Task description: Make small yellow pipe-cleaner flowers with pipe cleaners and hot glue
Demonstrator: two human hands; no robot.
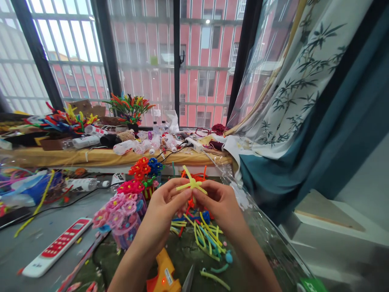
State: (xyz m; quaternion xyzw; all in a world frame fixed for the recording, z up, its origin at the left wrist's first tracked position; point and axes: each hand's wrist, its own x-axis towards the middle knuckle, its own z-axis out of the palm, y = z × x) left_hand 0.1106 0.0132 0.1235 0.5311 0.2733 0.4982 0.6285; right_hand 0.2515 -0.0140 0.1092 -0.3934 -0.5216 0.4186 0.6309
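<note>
Left hand (164, 200) and right hand (221, 202), equally near, pinch the yellow star (193, 183). Its upper prong (187, 172) slants toward the table's (115, 259) far edge.

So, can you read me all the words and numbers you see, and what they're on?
None can be read clearly.
White device with red buttons: marks too small.
Orange tool: label print too small.
Bottle lying on the grey surface: label print too blurred.
Bottle beside the flowers: dark characters, too blurred.
Bottles on the windowsill: label print too small and blurred.
</note>
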